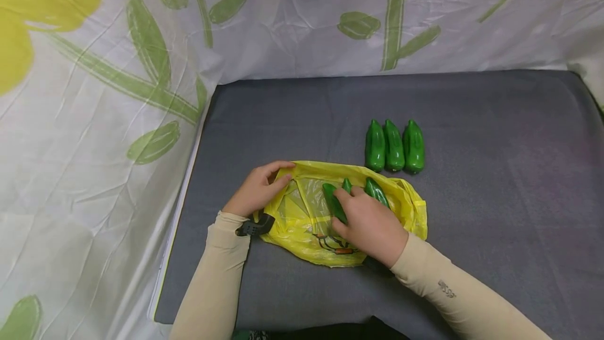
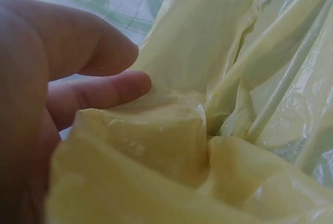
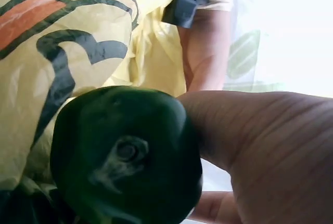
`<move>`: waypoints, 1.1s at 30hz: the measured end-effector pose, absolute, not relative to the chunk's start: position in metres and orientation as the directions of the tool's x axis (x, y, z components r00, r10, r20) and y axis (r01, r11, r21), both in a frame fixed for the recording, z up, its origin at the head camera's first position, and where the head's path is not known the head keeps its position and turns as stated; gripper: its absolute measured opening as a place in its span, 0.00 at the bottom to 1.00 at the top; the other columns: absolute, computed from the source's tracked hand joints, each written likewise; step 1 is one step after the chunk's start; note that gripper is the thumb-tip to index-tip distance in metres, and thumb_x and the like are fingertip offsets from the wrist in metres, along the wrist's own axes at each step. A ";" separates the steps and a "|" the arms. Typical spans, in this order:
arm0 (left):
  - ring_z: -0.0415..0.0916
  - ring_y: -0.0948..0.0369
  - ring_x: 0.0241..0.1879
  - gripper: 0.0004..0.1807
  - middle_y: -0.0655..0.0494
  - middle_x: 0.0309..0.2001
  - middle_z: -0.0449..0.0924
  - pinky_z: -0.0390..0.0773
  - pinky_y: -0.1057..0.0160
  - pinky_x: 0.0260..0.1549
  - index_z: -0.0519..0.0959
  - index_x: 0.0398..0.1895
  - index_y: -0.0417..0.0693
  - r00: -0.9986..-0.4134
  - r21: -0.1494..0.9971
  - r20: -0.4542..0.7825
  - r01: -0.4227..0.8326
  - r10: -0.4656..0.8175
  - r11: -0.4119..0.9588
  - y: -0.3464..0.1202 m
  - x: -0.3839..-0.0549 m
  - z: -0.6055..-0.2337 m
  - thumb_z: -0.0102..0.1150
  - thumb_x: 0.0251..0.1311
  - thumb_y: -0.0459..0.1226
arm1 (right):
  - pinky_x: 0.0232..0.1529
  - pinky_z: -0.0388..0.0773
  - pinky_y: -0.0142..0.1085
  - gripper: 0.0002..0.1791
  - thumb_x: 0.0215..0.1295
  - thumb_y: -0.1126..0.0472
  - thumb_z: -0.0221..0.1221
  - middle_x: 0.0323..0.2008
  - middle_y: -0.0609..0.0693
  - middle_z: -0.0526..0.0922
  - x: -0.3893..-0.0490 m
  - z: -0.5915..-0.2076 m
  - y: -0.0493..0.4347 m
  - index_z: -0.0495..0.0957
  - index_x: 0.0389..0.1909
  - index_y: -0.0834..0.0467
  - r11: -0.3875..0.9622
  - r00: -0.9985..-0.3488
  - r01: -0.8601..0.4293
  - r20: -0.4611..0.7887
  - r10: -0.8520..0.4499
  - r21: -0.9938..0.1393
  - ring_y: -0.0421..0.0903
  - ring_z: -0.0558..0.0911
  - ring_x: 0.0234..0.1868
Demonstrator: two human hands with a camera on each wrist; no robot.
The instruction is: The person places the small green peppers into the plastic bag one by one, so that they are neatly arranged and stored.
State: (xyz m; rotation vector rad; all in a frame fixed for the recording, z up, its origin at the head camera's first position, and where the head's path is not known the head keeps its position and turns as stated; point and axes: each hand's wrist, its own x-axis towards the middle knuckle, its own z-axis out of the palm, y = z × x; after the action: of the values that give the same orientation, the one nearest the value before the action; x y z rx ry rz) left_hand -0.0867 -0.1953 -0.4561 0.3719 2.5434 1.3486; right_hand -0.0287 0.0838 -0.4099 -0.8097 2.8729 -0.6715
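A yellow plastic bag (image 1: 294,243) lies with its mouth spread wide. My left hand (image 1: 258,189) holds the bag's left rim, its thumb and a finger (image 2: 122,86) at the thin film in the left wrist view. Inside the bag, my right hand (image 1: 370,224) grips a shiny green pepper (image 1: 334,202). That pepper's blunt end (image 3: 127,156) fills the middle of the right wrist view. Another green pepper (image 1: 377,192) lies in the bag beyond the right hand. The tip of one more pepper (image 1: 346,185) shows between them, mostly hidden by the fingers.
Behind the bag, three green peppers (image 1: 394,146) lie side by side on the dark grey tabletop (image 1: 500,172). White sheeting with a flower print (image 1: 306,30) borders the table at the back and left. A black strap device (image 1: 255,226) sits on the left wrist.
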 end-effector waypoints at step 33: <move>0.62 0.59 0.22 0.19 0.54 0.44 0.84 0.70 0.59 0.29 0.80 0.69 0.53 -0.942 0.810 -0.104 0.106 0.319 0.577 -0.194 -0.085 -0.454 0.57 0.79 0.42 | 0.15 0.72 0.39 0.11 0.64 0.60 0.70 0.20 0.50 0.73 -0.027 -0.420 0.078 0.78 0.38 0.61 0.780 -0.842 -0.528 0.088 -0.532 -0.337 0.44 0.73 0.16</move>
State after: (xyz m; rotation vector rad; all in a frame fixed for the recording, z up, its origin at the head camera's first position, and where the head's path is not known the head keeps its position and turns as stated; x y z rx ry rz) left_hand -0.0852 -0.1937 -0.4538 0.3531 2.5708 1.2963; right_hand -0.0273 0.0783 -0.4196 -0.8788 2.9528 -0.5530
